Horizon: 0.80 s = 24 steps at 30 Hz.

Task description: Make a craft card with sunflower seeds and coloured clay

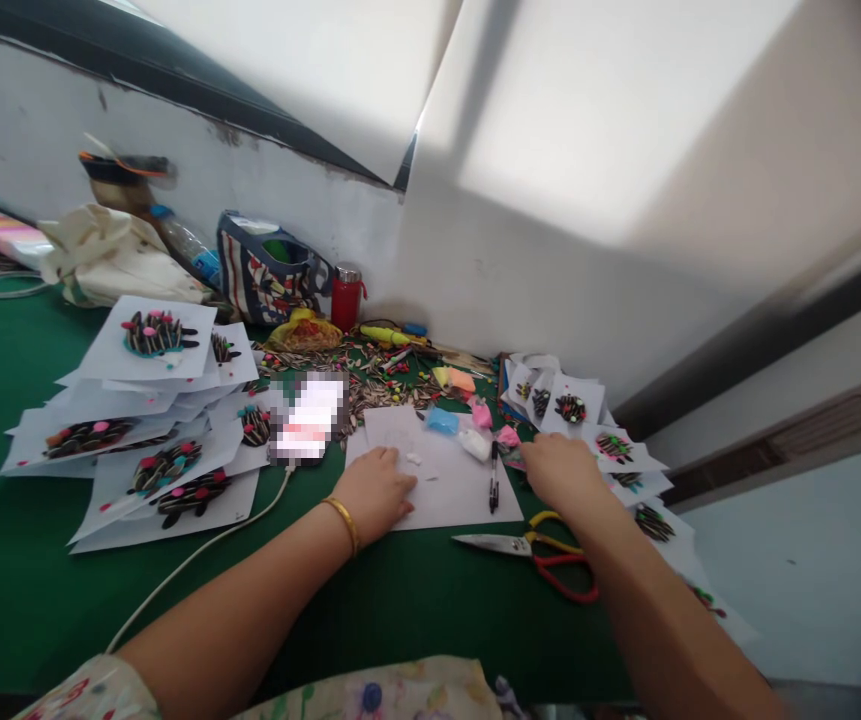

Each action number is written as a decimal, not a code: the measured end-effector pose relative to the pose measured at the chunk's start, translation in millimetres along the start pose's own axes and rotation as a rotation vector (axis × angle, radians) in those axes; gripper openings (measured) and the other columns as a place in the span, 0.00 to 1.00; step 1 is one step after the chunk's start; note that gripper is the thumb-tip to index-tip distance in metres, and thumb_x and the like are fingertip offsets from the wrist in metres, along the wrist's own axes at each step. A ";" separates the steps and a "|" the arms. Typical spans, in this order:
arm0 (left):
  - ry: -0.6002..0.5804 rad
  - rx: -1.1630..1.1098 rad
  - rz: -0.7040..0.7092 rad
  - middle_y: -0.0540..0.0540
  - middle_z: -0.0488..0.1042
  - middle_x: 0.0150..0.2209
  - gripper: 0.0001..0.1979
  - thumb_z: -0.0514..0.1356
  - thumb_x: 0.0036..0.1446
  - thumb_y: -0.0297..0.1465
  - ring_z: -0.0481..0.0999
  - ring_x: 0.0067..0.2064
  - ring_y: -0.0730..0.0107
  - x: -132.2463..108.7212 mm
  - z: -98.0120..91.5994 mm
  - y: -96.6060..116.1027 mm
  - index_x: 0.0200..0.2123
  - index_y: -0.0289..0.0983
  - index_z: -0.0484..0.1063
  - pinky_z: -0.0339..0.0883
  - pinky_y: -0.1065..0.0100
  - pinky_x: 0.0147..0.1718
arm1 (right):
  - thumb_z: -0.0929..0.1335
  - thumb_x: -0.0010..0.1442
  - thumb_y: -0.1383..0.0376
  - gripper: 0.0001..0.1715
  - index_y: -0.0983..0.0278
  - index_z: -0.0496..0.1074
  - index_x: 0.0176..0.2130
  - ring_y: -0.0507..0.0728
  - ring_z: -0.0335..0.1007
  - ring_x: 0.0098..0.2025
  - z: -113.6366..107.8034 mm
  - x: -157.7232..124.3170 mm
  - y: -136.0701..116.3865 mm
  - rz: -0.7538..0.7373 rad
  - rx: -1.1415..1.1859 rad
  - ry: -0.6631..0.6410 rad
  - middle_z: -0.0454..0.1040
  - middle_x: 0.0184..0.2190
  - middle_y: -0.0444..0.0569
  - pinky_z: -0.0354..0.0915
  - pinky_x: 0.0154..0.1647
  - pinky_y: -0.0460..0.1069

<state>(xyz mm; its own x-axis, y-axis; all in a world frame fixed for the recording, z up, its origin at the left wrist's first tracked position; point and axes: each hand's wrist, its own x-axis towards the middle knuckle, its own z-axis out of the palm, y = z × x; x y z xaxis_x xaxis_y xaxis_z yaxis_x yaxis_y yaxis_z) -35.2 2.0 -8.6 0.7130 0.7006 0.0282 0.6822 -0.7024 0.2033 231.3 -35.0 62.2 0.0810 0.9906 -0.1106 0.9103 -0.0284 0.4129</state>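
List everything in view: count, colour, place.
Table: one, green, across view
Decorated sheets: many, white, piles left and right
Work paper: count unclear, white, centre
Bits: few, white, on paper
Pen: one, black, on paper
Packets: one blue, one white, at least two pink, about paper's far right
Scissors: one, red-yellow handles, front right
Phone: one, pale screen, left of paper
Cable: one, white, at phone
Seeds: many, grey-brown, behind paper
Flask: one, red, by wall
Striped bag: one, multicoloured, beside flask
Cloth bag: one, cream, back left
Bottle: one, clear, between bags
Clutter: uncountable, mixed, along wall
Bracelet: one, gold, left wrist
Left hand: one, bare, on paper
Right hand: one, bare, near pink packets
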 end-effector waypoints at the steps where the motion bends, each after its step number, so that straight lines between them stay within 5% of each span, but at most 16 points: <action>1: -0.012 0.005 -0.001 0.36 0.70 0.47 0.15 0.63 0.54 0.40 0.69 0.51 0.48 -0.1 0.0 -0.4 0.44 0.43 0.78 0.65 0.52 0.49 | 0.63 0.60 0.69 0.11 0.65 0.75 0.39 0.63 0.72 0.41 -2.1 -0.6 -1.5 -0.006 0.060 -0.008 0.76 0.39 0.58 0.58 0.37 0.51; 4: -0.044 0.016 0.004 0.35 0.69 0.48 0.16 0.62 0.55 0.41 0.67 0.54 0.47 0.4 0.8 -2.1 0.45 0.43 0.77 0.65 0.53 0.50 | 0.63 0.63 0.61 0.10 0.61 0.72 0.40 0.57 0.72 0.35 0.2 3.9 -20.1 -0.089 0.394 0.025 0.77 0.34 0.51 0.56 0.31 0.47; 10: -0.058 0.009 0.049 0.37 0.70 0.49 0.14 0.61 0.57 0.40 0.67 0.55 0.49 1.1 -1.0 -5.0 0.45 0.44 0.77 0.64 0.54 0.52 | 0.61 0.63 0.64 0.08 0.60 0.69 0.40 0.54 0.70 0.36 33.0 28.7 -77.0 -0.184 0.917 0.130 0.77 0.37 0.45 0.58 0.33 0.46; 15: -0.080 0.005 0.078 0.38 0.70 0.48 0.13 0.60 0.58 0.40 0.68 0.55 0.50 1.8 -4.9 -6.6 0.45 0.44 0.77 0.63 0.54 0.53 | 0.62 0.63 0.66 0.12 0.60 0.71 0.45 0.56 0.71 0.41 50.5 35.3 -89.7 -0.223 0.926 0.173 0.78 0.39 0.48 0.59 0.38 0.47; 24: -0.051 -0.020 0.032 0.42 0.72 0.41 0.09 0.59 0.59 0.36 0.73 0.45 0.58 3.4 -7.0 -6.2 0.38 0.37 0.73 0.67 0.61 0.44 | 0.62 0.65 0.63 0.09 0.59 0.71 0.40 0.54 0.71 0.34 42.7 12.2 -84.2 -0.278 0.848 0.141 0.77 0.31 0.44 0.56 0.33 0.46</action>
<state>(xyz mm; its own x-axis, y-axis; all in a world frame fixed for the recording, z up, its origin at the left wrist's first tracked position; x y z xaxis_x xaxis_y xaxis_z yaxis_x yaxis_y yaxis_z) -38.2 9.5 -2.9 0.7419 0.6704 -0.0150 0.6560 -0.7211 0.2229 172.9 -26.2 -12.5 -0.1867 0.9820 0.0283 0.8876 0.1809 -0.4236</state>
